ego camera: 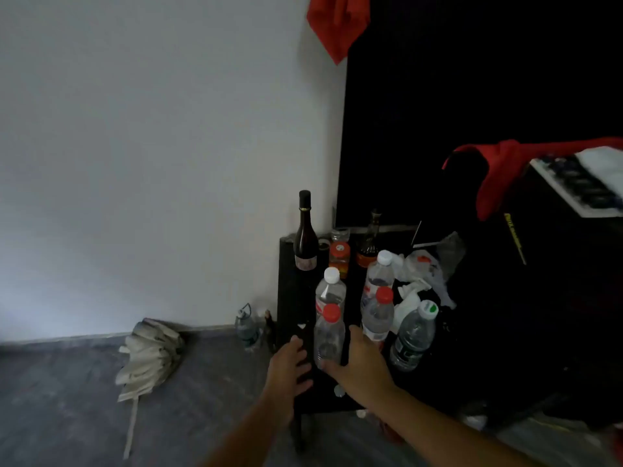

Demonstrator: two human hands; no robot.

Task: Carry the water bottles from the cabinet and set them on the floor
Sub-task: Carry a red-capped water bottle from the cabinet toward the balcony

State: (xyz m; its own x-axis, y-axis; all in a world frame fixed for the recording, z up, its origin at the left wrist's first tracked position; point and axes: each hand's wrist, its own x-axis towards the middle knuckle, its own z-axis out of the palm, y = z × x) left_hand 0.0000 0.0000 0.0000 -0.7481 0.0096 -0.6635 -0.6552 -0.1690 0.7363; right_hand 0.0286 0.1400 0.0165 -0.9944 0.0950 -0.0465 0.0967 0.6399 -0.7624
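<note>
The clear plastic red-capped water bottle [328,335] stands upright on the dark surface [290,264] between 2 spread hands, the right hand [362,360] touching it, the left hand [288,364] just beside.

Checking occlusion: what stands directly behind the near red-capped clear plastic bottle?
A white-capped clear plastic bottle stands directly behind the red-capped clear plastic bottle; its lower body is covered. Farther back, an orange-lidded jar.
</note>
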